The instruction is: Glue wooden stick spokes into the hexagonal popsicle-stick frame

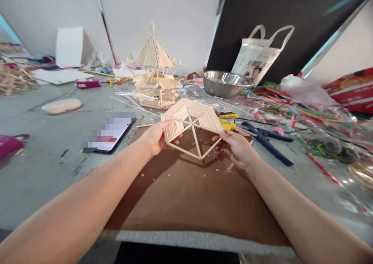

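Between both hands I hold up a six-sided frame of thin wooden sticks (182, 110) above a brown board (186, 202). Rows of sticks fill its far and left sections; the near sections are bare spokes and rim. My left hand (160, 138) pinches the left corner, thumb on top and fingers beneath. The right corner is gripped by my right hand (234, 147) between thumb and fingers. Behind the frame stands a two-tiered stick pavilion (155, 56) with a pointed roof.
Left of the board lies a phone (112, 134), with a white oval case (62, 106) farther off. Blue-handled pliers (271, 143) and a yellow-handled tool (227, 122) lie to the right. A metal bowl (225, 83) and a tote bag (255, 58) stand behind, near heaped plastic scraps.
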A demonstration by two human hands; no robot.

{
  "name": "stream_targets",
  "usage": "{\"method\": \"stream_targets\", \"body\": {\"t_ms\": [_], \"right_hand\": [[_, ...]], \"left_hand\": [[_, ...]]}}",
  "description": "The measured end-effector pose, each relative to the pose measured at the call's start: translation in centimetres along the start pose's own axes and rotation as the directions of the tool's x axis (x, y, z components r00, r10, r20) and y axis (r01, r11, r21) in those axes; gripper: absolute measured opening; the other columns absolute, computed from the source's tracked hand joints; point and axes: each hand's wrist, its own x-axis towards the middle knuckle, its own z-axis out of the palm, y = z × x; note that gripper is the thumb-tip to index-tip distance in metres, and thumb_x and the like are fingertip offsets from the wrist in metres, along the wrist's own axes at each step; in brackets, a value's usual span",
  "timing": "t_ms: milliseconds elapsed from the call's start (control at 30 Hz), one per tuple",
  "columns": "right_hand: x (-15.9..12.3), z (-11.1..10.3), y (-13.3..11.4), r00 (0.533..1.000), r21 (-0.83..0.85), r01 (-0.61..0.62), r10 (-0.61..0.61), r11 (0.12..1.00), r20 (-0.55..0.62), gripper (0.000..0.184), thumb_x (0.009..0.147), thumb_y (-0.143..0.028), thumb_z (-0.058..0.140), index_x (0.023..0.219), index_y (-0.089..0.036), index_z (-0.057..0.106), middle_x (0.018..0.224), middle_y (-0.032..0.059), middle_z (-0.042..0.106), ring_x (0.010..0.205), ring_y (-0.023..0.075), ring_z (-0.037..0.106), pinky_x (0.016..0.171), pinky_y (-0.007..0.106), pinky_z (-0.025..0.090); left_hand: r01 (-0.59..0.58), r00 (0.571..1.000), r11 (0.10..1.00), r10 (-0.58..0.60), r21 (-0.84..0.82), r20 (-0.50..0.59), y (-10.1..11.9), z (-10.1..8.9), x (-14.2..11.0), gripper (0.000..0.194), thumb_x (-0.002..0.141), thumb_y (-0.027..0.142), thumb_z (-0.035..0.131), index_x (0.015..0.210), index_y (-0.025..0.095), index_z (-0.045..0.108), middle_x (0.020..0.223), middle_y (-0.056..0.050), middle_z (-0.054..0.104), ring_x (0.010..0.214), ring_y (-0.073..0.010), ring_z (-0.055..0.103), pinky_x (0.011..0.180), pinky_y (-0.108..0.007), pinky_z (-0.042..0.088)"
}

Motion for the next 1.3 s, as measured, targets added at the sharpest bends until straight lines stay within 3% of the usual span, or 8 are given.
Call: {"method": "stream_targets", "body": {"t_ms": [133, 367, 867, 1300], "right_hand": [[0.03, -0.06, 0.01, 0.998, -0.001, 0.062, -0.062, 0.998, 0.031, 0.005, 0.073, -0.022, 0.051, 0.074, -0.018, 0.052, 0.065, -0.0015, 0.059, 0.044, 0.0071, 0.052, 0.04, 0.019, 0.043], [0.13, -0.24, 0.07, 0.992, 0.018, 0.105, -0.106, 0.994, 0.072, 0.01, 0.069, -0.025, 0.056, 0.074, -0.018, 0.051, 0.067, -0.0018, 0.058, 0.045, 0.0074, 0.052, 0.04, 0.02, 0.043], [-0.3, 0.01, -0.19, 0.991, 0.023, 0.095, -0.096, 0.995, 0.089, 0.004, 0.071, -0.02, 0.052, 0.072, -0.017, 0.05, 0.066, -0.0009, 0.059, 0.047, 0.0081, 0.054, 0.044, 0.022, 0.046], [-0.47, 0.46, -0.33, 0.995, 0.028, 0.058, -0.06, 0.998, 0.077, 0.004, 0.072, -0.019, 0.05, 0.07, -0.016, 0.051, 0.062, -0.001, 0.058, 0.045, 0.0083, 0.053, 0.043, 0.022, 0.046]], "left_hand": [[-0.12, 0.992, 0.991, 0.118, -0.06, -0.041, -0.15, 0.14, 0.05, 0.016, 0.066, 0.019, 0.055, 0.081, 0.013, 0.058, 0.066, -0.004, 0.063, 0.049, -0.0136, 0.056, 0.042, -0.024, 0.044], [-0.215, 0.974, 0.965, 0.202, -0.149, -0.098, -0.28, 0.63, -0.03, 0.022, 0.059, 0.006, 0.061, 0.081, 0.011, 0.061, 0.073, -0.004, 0.065, 0.058, -0.0121, 0.058, 0.053, -0.023, 0.048], [-0.243, 0.969, 0.954, 0.232, -0.174, -0.082, -0.07, 0.88, -0.25, 0.027, 0.061, 0.002, 0.057, 0.087, 0.01, 0.061, 0.074, -0.006, 0.066, 0.064, -0.0141, 0.06, 0.065, -0.028, 0.049], [-0.259, 0.964, 0.955, 0.246, -0.142, -0.106, -0.25, 0.86, -0.24, 0.029, 0.059, 0.003, 0.059, 0.087, 0.011, 0.061, 0.074, -0.004, 0.065, 0.059, -0.0115, 0.058, 0.049, -0.02, 0.047]]}}
